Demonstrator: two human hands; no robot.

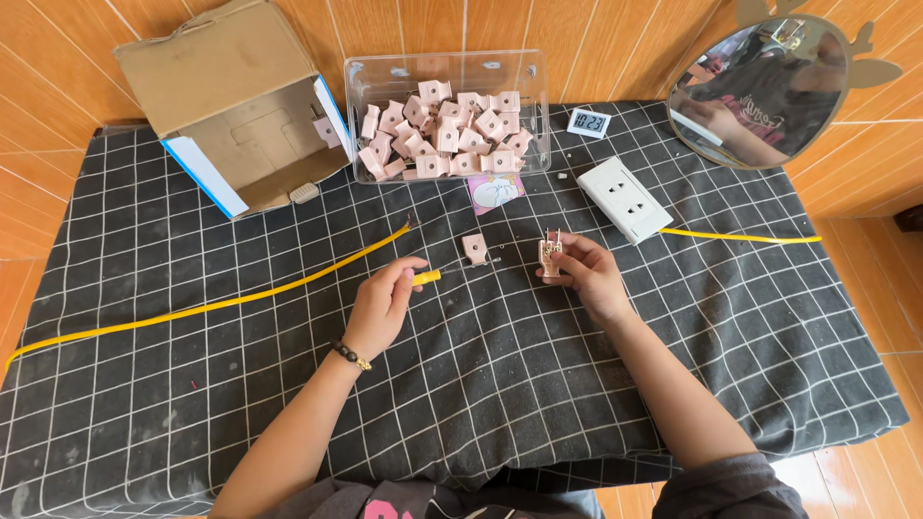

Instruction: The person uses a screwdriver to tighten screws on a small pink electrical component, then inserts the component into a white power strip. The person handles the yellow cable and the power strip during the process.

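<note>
Pinching a small pink plug part upright in the right hand, prongs up; gripping a yellow-handled screwdriver in the left hand, tip toward a loose pink cover on the table. Risking slips: tip skating off, tiny screws rolling away across the checked cloth.

The left hand hides most of the yellow-handled tool. At ten o'clock, the yellow cable runs off the edge. Small bits beside the pink plug half are too tiny to identify.
</note>
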